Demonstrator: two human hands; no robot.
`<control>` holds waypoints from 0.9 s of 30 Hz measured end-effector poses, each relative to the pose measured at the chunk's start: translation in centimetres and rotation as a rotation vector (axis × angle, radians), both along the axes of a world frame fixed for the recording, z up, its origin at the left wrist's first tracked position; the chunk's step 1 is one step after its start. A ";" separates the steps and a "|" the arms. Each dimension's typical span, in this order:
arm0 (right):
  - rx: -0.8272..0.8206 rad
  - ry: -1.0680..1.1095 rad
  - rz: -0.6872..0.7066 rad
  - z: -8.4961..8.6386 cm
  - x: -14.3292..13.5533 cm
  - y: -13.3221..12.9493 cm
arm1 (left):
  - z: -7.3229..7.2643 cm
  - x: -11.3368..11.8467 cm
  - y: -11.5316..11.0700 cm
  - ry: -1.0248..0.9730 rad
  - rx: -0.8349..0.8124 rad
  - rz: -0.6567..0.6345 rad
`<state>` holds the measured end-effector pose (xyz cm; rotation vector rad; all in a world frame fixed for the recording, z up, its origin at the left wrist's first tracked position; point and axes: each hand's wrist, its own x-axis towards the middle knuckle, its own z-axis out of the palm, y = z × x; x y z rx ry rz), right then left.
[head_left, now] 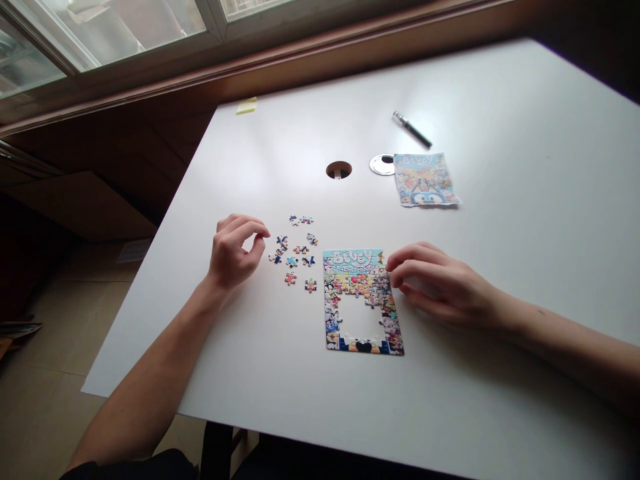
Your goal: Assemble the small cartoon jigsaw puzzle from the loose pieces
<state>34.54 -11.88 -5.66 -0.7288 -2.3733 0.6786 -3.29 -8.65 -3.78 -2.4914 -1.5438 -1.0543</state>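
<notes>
A partly assembled jigsaw puzzle (331,300) lies flat, a white gap in its lower middle and "Bluey" lettering along the top. Several loose puzzle pieces (291,262) are scattered to its left. Beside them, my left hand (237,250) is closed in a pinch, thumb and index finger forming a ring; anything between the tips is too small to make out. My right hand (440,283) rests at the puzzle's right edge. Its fingers are loosely curled, the thumb slightly apart, with no piece visible in it.
Behind the puzzle, a crumpled printed picture sheet (427,180) partly covers a silver ring-shaped cover (380,165). A round hole (339,171) opens in the white table (300,393). Farther back lie a dark pen-like object (413,130) and a yellow sticky note (247,106).
</notes>
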 end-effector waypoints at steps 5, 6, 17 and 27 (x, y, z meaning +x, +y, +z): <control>0.024 0.001 0.011 0.0 0.0 0.1 | -0.3 -0.9 0.6 0.055 -0.089 -0.003; 0.021 0.004 0.008 0.0 0.0 0.1 | -0.4 -0.9 0.7 0.071 -0.107 -0.015; -0.006 0.006 -0.010 -0.2 0.1 0.1 | -0.9 -0.4 0.3 0.159 -0.124 -0.201; -0.018 -0.005 -0.005 -0.3 0.1 0.1 | -0.4 1.7 -0.8 0.233 -0.141 -0.226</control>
